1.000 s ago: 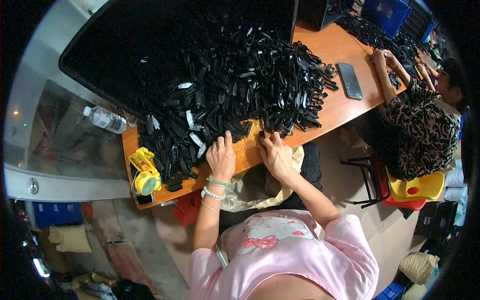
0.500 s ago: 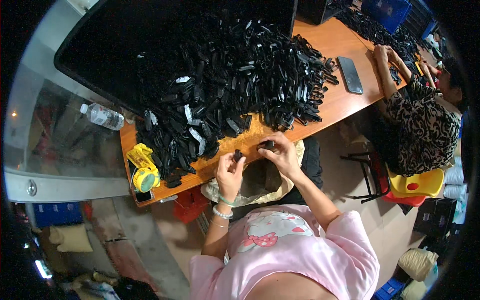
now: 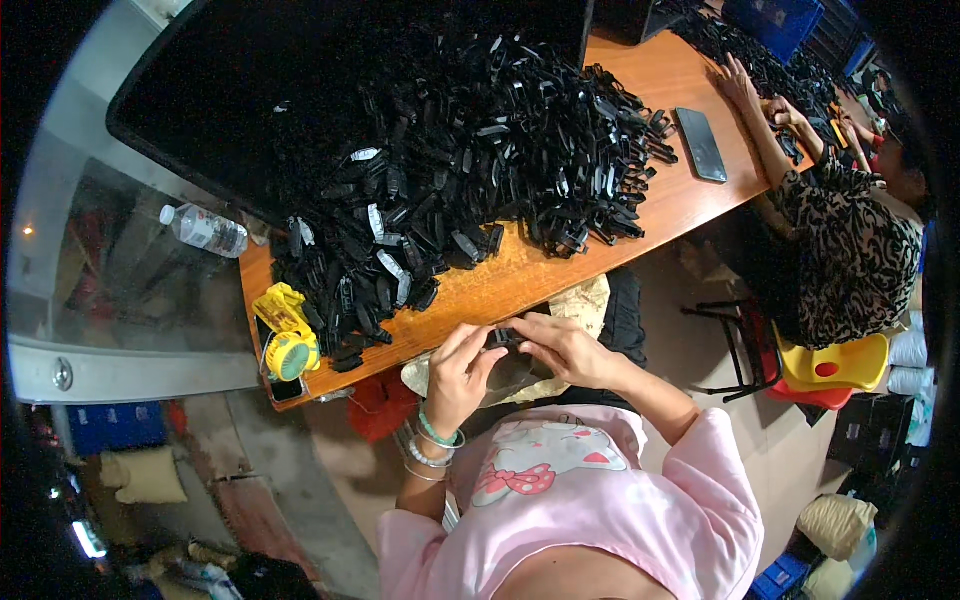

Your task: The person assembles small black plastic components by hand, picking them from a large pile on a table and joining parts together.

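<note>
One clear bottle (image 3: 208, 232) lies on its side near the left end of a wooden tabletop (image 3: 480, 292), where one yellow fan (image 3: 293, 354) sits by the corner. Next comes one broad heap of black clips (image 3: 470, 165), far too many to count, a few of them with pale, shiny faces; it covers most of the tabletop. Below the near edge, at left, shows one red bag (image 3: 383, 405). Three bands, one green, one of white beads and one thin, circle the wrist of the person's left hand (image 3: 460, 375), whose thumb and fingertips are pinched together on a small black piece (image 3: 505, 338). It is held just off the near edge, above one open cream bag (image 3: 582, 303); whether it is one part or two cannot be told. From the other side, the right hand (image 3: 563, 352) closes on it with thumb and forefinger, the fingers bent. Farther right, one phone (image 3: 702, 147) lies flat on the tabletop. At far right sits a co-worker (image 3: 850, 255) in a patterned top, one hand raised with fingers spread, near one yellow seat (image 3: 840, 372).
</note>
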### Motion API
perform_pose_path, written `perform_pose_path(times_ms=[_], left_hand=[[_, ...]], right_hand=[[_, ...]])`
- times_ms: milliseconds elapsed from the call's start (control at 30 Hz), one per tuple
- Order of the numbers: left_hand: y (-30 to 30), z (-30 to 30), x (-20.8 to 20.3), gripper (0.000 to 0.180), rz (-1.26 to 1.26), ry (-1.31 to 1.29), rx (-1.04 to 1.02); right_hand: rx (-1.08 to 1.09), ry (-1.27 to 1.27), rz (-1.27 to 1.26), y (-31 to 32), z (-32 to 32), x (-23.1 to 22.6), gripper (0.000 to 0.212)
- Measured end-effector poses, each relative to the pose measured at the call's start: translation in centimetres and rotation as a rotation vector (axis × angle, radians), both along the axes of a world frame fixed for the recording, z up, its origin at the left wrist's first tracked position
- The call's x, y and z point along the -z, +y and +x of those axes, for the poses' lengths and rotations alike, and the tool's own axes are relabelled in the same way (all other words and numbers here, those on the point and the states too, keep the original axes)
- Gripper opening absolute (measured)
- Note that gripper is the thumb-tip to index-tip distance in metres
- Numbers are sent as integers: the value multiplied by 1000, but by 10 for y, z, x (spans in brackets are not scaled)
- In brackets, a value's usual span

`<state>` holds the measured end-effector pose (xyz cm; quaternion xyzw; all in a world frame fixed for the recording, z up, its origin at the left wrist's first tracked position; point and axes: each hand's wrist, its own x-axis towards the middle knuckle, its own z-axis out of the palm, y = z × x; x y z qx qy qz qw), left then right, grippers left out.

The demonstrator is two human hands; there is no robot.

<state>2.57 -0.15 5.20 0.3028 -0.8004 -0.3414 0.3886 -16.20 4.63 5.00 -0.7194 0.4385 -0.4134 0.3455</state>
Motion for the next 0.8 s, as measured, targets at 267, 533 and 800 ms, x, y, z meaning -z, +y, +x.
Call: perform_pose_path(times_ms=[267, 533, 800], left_hand=[[-1, -4, -13, 15, 103, -78, 29], [12, -18, 1, 24, 438, 168, -59], [7, -18, 12, 23, 816, 361, 44]], right_hand=[[20, 269, -187, 3, -2, 6, 37], [197, 116, -215, -1, 9, 11, 49], [272, -213, 47, 0, -1, 13, 22]])
